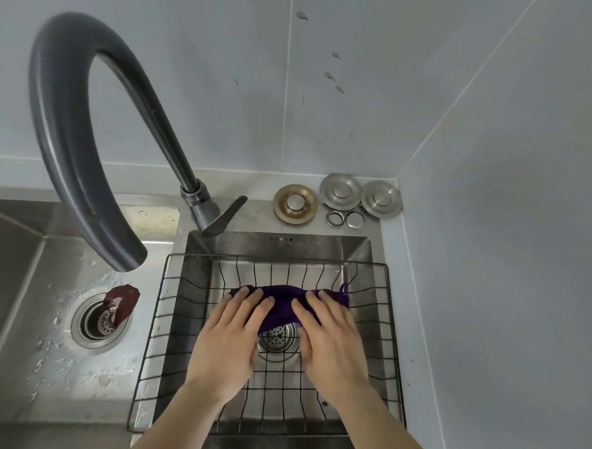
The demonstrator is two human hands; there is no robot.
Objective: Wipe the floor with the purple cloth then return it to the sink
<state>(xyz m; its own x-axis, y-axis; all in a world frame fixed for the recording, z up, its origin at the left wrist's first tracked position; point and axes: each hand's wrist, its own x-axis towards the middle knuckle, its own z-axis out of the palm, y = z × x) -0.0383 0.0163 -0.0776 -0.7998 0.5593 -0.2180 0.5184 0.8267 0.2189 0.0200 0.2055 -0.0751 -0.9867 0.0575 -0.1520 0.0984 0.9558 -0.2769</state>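
The purple cloth (283, 304) lies bunched in a black wire basket (151, 337) that sits in the right basin of a steel sink (283, 246). My left hand (230, 337) rests palm down on the cloth's left part, fingers spread. My right hand (329, 339) lies on its right part in the same way. Both hands press on the cloth; whether the fingers grip it I cannot tell. The cloth's middle shows between the hands, above the round drain (278, 340).
A tall dark curved faucet (62, 136) arches over the left basin (24, 347), whose drain (97, 320) holds a brown stopper (122, 301). Several metal drain covers and rings (340, 199) lie on the ledge behind the sink. Grey tiled walls close in behind and on the right.
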